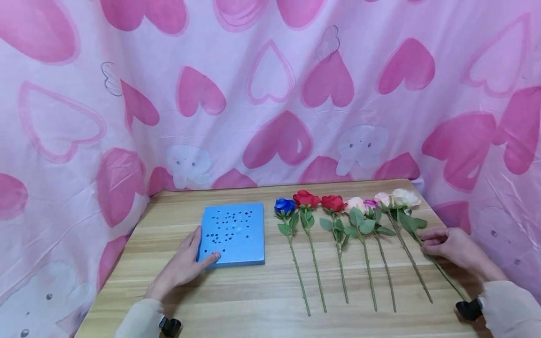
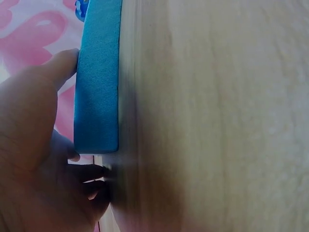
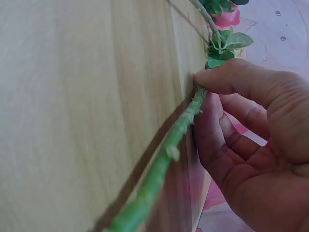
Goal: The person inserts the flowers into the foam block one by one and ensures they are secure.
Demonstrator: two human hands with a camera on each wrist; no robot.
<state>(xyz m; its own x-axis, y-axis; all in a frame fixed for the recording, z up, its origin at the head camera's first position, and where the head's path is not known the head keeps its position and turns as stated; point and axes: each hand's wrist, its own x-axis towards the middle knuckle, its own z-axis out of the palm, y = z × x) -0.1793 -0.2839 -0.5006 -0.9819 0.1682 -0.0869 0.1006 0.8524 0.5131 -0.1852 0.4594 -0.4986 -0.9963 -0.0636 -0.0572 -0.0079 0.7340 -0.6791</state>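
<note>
A blue foam block (image 1: 236, 253) with many small holes in its top lies on the table's left half. My left hand (image 1: 183, 265) holds it by its near left corner, thumb on the top and fingers along the left side; the left wrist view shows the thumb (image 2: 63, 67) against the block (image 2: 98, 87). At the far right of a row of artificial roses, my right hand (image 1: 454, 246) pinches the stem of the white rose (image 1: 405, 198) between thumb and fingers. That green stem (image 3: 164, 162) slants close above the table in the right wrist view.
On the wooden table (image 1: 270, 300), the row also has a blue rose (image 1: 285, 206), red roses (image 1: 306, 199), pale pink roses (image 1: 356, 204) and a small purple flower (image 1: 370, 203), stems towards me. A pink heart-print curtain (image 1: 279, 94) surrounds the back and sides.
</note>
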